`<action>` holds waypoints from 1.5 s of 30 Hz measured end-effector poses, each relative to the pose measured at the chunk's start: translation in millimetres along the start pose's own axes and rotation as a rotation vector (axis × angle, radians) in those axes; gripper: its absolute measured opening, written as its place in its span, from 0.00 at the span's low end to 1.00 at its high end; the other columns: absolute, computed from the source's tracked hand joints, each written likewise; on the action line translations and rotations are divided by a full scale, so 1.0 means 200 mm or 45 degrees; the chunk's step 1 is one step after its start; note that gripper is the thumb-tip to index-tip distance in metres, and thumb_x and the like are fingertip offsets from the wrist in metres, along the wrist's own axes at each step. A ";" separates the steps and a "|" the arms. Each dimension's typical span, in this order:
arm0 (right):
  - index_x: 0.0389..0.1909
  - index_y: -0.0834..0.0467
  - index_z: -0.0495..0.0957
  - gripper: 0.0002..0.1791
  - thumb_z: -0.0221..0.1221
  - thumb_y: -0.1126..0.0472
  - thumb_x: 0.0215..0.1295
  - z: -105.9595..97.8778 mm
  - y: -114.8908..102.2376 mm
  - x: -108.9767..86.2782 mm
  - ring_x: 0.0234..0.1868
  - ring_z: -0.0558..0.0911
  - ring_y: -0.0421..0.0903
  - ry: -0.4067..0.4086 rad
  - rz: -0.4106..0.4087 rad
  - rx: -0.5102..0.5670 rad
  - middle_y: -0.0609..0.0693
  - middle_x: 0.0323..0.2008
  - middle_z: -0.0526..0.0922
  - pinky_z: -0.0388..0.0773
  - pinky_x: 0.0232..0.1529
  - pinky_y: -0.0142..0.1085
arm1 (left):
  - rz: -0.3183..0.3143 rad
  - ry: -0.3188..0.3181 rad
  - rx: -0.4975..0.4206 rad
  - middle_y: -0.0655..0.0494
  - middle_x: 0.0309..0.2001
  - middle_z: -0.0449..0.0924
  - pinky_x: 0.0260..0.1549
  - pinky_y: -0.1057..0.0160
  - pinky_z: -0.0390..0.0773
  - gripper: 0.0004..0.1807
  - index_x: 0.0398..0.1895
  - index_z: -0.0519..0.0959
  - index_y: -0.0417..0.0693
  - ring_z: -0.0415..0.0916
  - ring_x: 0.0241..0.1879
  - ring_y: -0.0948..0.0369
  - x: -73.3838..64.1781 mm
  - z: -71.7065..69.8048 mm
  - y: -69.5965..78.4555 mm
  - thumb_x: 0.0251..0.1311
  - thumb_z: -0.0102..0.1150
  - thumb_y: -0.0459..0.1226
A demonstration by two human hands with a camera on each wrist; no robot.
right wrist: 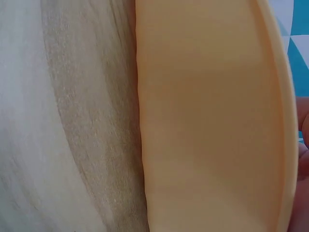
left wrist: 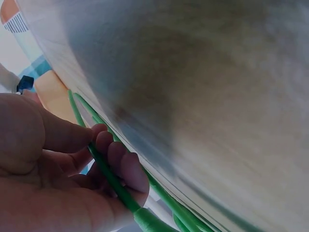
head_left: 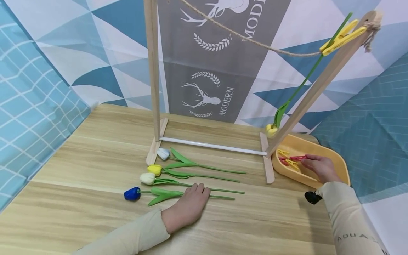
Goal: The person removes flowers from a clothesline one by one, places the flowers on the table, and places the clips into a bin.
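Observation:
My left hand point(head_left: 188, 206) pinches the green stem of a blue artificial tulip point(head_left: 132, 193), which lies nearest me on the table. In the left wrist view, thumb and fingers curl round that stem point(left wrist: 112, 179). A cream tulip point(head_left: 148, 178), a yellow tulip point(head_left: 154, 170) and a pale blue tulip point(head_left: 163, 153) lie beyond it, stems to the right. Over the orange bin point(head_left: 342, 166), my right hand point(head_left: 321, 168) pinches a red clothespin point(head_left: 298, 158). Yellow clothespins point(head_left: 292, 164) and red ones lie beneath. The bin's wall hides most of the right hand in its wrist view.
A wooden frame with upright posts point(head_left: 153, 78) and a white bottom bar point(head_left: 213, 146) stands behind the tulips. Twine point(head_left: 255, 41) spans its top. There a yellow clothespin point(head_left: 342, 38) holds another yellow tulip point(head_left: 271, 130) hanging head down, close to the right post.

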State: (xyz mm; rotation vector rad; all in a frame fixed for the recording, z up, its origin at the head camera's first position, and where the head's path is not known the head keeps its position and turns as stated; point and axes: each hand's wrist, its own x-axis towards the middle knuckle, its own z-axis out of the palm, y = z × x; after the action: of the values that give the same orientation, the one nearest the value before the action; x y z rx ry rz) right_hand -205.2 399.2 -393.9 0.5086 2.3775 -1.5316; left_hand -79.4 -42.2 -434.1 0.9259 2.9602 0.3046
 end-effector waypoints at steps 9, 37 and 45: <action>0.68 0.72 0.51 0.35 0.52 0.59 0.68 -0.01 0.00 0.03 0.32 0.79 0.26 -0.012 0.044 -0.050 0.28 0.28 0.73 0.79 0.40 0.27 | 0.012 0.019 0.037 0.54 0.32 0.65 0.27 0.65 0.60 0.13 0.41 0.72 0.45 0.59 0.30 0.60 0.00 0.00 0.00 0.53 0.51 0.25; 0.68 0.69 0.53 0.34 0.52 0.56 0.68 0.01 0.00 0.06 0.33 0.79 0.31 -0.056 0.127 -0.145 0.38 0.34 0.74 0.79 0.41 0.27 | -0.015 0.020 0.071 0.54 0.33 0.66 0.29 0.63 0.60 0.10 0.40 0.72 0.47 0.62 0.33 0.59 -0.01 0.00 0.00 0.55 0.50 0.27; 0.68 0.70 0.53 0.35 0.53 0.56 0.67 0.01 -0.01 0.07 0.33 0.80 0.32 -0.047 0.147 -0.183 0.40 0.35 0.75 0.79 0.39 0.27 | -0.021 0.001 0.061 0.54 0.34 0.67 0.29 0.64 0.60 0.11 0.40 0.73 0.47 0.62 0.33 0.59 0.00 -0.01 0.00 0.54 0.51 0.27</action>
State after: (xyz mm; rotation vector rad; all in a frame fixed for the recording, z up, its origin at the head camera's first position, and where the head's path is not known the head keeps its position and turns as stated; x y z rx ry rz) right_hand -218.9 399.0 -399.7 0.5694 2.3637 -1.2993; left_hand -79.0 -43.0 -433.1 0.9053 2.9868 0.2339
